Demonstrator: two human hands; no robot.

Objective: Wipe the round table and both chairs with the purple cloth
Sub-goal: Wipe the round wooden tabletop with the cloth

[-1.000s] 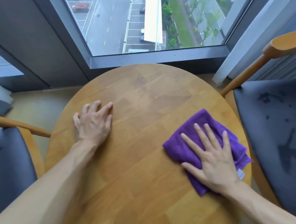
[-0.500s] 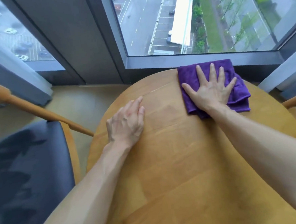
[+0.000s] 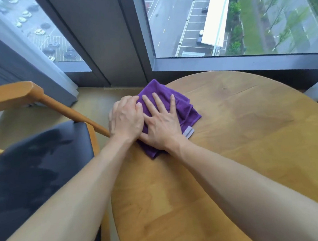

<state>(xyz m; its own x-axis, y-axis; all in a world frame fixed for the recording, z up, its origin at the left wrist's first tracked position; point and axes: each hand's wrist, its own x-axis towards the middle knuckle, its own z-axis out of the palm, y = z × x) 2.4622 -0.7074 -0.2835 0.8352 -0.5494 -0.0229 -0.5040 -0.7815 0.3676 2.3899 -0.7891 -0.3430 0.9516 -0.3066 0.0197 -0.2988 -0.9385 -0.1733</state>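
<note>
We see a folded purple microfibre cloth (image 3: 183, 107), soft and creased with a small grey label at its near edge, lying at the left rim of the round pale wooden table (image 3: 240, 137). Our right hand (image 3: 162, 125) presses it flat, fingers straight and spread. Our left hand (image 3: 126, 119) curls over the cloth's left edge, beside the dark-cushioned wooden armchair (image 3: 35, 163).
</note>
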